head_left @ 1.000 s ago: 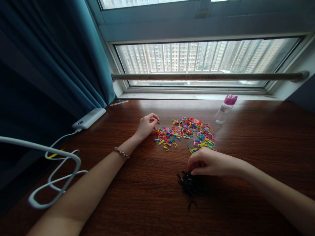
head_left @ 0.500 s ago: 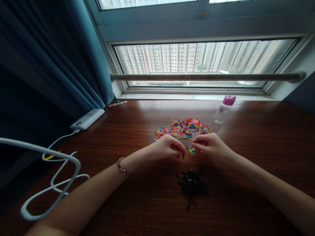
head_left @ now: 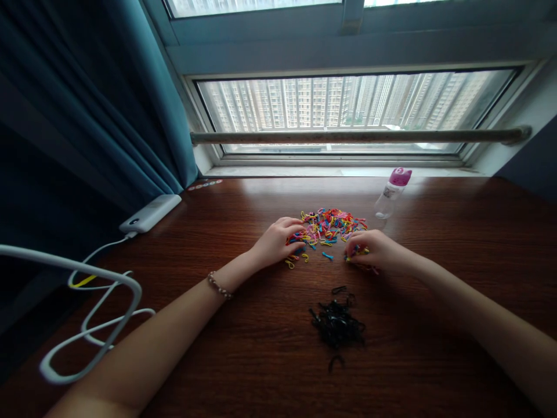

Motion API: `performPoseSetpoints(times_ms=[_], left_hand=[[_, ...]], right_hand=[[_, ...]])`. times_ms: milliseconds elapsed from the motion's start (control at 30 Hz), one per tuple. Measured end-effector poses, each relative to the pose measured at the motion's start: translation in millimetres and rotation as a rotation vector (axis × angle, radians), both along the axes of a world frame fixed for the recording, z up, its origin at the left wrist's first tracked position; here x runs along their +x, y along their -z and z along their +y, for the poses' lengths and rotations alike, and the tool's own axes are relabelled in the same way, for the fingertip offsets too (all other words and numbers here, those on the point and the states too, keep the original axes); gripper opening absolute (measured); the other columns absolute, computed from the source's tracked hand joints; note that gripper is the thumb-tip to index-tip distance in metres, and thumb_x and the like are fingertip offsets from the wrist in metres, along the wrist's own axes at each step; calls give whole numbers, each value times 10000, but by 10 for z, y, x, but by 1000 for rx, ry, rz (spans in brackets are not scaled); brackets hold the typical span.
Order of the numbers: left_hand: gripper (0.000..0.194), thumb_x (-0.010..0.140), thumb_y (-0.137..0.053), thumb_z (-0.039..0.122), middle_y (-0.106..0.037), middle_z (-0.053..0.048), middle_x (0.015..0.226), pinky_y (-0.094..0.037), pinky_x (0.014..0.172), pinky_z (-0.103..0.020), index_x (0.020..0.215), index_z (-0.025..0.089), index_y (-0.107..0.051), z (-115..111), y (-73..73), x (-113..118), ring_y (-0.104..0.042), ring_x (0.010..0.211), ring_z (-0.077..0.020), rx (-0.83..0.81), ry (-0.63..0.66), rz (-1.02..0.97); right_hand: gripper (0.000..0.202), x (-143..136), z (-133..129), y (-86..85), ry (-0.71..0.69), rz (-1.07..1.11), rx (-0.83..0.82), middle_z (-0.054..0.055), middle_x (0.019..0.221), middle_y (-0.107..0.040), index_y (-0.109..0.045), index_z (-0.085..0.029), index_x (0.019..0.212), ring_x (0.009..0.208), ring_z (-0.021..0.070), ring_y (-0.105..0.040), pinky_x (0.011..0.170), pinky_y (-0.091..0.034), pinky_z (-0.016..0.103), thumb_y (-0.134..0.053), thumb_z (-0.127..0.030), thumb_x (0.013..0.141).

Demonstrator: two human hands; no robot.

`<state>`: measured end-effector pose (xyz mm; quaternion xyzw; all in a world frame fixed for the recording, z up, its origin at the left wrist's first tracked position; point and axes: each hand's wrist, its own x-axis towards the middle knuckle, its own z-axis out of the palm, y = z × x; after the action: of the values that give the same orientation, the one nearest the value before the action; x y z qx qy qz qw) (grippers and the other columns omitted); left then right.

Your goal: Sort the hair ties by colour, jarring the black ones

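A pile of small coloured hair elastics [head_left: 333, 220] lies on the brown wooden table. At its left edge my left hand [head_left: 278, 241] is open, thumb and fingers apart around some of the elastics. My right hand [head_left: 376, 249] is at the pile's near right side, fingers curled in over a few yellow, blue and red elastics; its palm is hidden. Between the hands a blue elastic [head_left: 328, 255] lies loose. Nearer to me sits a heap of black hair elastics [head_left: 337, 325], with a single black one [head_left: 338, 290] just beyond it.
A clear bottle with a pink cap [head_left: 394, 193] stands behind the pile on the right. At the left a white power bank [head_left: 151, 213] lies by the blue curtain [head_left: 169, 116], its white cable [head_left: 134, 290] looping past my left forearm. A window and a rail close off the back.
My left hand has moved left and away to the coloured pile, opening; the black elastic it held now lies by the black heap. My right hand has curled over coloured elastics.
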<state>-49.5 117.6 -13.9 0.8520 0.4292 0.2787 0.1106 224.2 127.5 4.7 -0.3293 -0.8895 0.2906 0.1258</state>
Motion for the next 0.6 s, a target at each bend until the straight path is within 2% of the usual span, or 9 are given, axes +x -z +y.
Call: performPoseSetpoints(times_ms=[133,267,367,433,500,533,600], left_hand=[[219,818,-505,303,-602,-79,969,-426,845,-321,960,204,-639,65,138,-68,-534,933,-197,6,-59,27],[212,837,-471,289,-614,-64,895,-428,806,-304,935,208,-640,91,170,-96,-548,867,-187,37,-125,37],[219,837,-468,294,-630,-67,899,-427,793,-295,949,194,-627,106,155,-119,-564,856,-190,59,-201,16],[241,836,-467,316,-642,-74,914,-429,772,-285,966,178,-617,115,138,-137,-577,839,-191,56,-246,-3],[266,835,-464,342,-652,-75,921,-430,747,-272,978,170,-610,120,118,-156,-588,816,-188,40,-276,-9],[274,833,-464,352,-656,-72,917,-429,735,-265,978,171,-609,122,109,-164,-591,803,-186,32,-290,-7],[277,830,-461,366,-665,-62,892,-427,709,-251,960,175,-613,123,92,-178,-596,774,-180,22,-318,0]], right_hand=[[84,259,192,-139,180,-101,-61,8,662,-629,-634,-153,709,629,143,-572,580,-433,242,-569,-200,683],[116,488,298,-306,268,-164,-79,19,653,-630,-636,-152,695,618,155,-576,575,-437,259,-586,-255,678],[175,549,303,-331,264,-189,-123,39,712,-637,-644,-145,773,651,163,-580,598,-452,268,-598,-284,678],[318,519,274,-286,229,-179,-159,54,814,-637,-631,-145,923,711,172,-585,623,-466,266,-638,-306,649],[472,451,235,-218,173,-199,-125,55,900,-617,-606,-168,1025,760,182,-578,649,-469,270,-695,-311,583],[494,414,219,-187,147,-222,-83,51,911,-607,-611,-179,1023,767,185,-573,656,-466,272,-712,-299,555],[387,360,200,-149,119,-267,-29,37,858,-605,-649,-181,927,743,180,-570,646,-460,266,-701,-249,550]])
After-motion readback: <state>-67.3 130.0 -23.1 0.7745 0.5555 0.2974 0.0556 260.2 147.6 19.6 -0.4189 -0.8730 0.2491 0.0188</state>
